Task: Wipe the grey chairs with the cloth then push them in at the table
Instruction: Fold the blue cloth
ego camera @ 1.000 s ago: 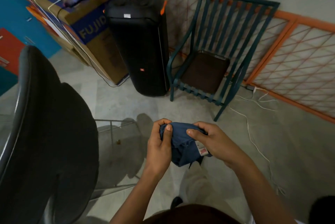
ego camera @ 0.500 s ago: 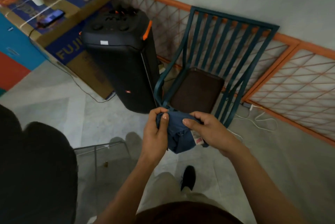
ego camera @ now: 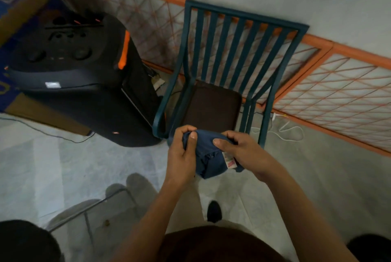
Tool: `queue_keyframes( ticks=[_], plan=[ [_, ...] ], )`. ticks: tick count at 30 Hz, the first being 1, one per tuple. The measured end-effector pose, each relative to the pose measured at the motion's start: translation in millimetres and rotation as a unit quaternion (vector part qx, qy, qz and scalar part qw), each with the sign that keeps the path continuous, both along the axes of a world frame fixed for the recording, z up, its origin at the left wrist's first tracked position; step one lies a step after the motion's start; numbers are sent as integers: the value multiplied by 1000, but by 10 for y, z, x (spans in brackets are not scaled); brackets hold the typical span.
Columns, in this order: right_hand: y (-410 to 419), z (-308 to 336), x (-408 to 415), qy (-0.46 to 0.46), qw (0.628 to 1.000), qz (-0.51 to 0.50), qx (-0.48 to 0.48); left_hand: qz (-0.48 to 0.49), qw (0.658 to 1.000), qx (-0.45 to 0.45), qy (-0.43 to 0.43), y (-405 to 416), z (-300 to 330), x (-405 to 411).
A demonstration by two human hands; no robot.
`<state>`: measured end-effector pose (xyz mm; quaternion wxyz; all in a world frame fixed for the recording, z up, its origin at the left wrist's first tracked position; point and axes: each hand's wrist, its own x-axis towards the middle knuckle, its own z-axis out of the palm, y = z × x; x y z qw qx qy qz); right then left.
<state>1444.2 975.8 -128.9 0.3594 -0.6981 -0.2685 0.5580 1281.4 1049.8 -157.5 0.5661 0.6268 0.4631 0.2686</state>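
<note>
A bunched dark blue cloth [ego camera: 208, 157] with a small red and white label hangs between both my hands at chest height. My left hand [ego camera: 183, 155] grips its left side, fingers curled round the fabric, thumb on top. My right hand [ego camera: 239, 149] pinches its right side. Only the dark top of a grey chair [ego camera: 23, 240] shows at the bottom left corner, with its metal leg frame [ego camera: 88, 208] on the floor. No table is in view.
A teal slatted metal chair [ego camera: 239, 49] with a brown seat stands against the wall just beyond my hands. A tall black speaker [ego camera: 74, 75] stands to its left, beside a cardboard box [ego camera: 19, 3]. White cables [ego camera: 287, 132] lie on the floor; an orange lattice railing [ego camera: 338, 92] lines the wall.
The view has moved forward and tilted down toward the teal chair; the grey chair has slid to the bottom left corner. Both hands keep hold of the cloth.
</note>
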Motion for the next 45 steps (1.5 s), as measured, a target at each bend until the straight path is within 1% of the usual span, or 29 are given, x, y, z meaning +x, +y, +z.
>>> queue_keyframes(
  ticks=[4, 8, 11, 16, 22, 25, 28, 31, 33, 38, 41, 45],
  plan=[
    [484, -147, 295, 8, 999, -30, -26, -39, 999, -33, 20, 555, -147, 294],
    [866, -355, 534, 11, 998, -56, -33, -90, 994, -18, 52, 1071, -357, 561],
    [1049, -566, 661, 34, 995, -82, -43, -110, 990, -28, 81, 1309, -592, 726],
    [1200, -1101, 846, 51, 991, -100, -75, -110, 987, -29, 115, 1449, -1153, 922],
    [1309, -1797, 1021, 35, 991, -57, -120, -100, 983, -40, 148, 1456, -1812, 1102],
    [1311, -2159, 1021, 39, 987, -46, -145, -93, 980, -46, 170, 1410, -2176, 1078],
    [1311, -2544, 1004, 33, 985, -15, -169, -85, 978, -52, 182, 1363, -2527, 1031],
    [1325, -2970, 967, 18, 984, 10, -179, -79, 973, -52, 211, 1363, -2923, 1014],
    [1332, -3300, 934, 0, 983, 25, -182, -93, 968, -60, 227, 1387, -3235, 1016],
    [1418, -4018, 930, -8, 981, 14, -194, -127, 955, -49, 265, 1544, -3917, 1106],
    [1512, -4296, 1008, -62, 979, 6, -196, -153, 950, -11, 271, 1680, -4172, 1228],
    [1637, -4488, 1126, -133, 974, -3, -185, -177, 945, 42, 272, 1852, -4367, 1397]
  ],
)
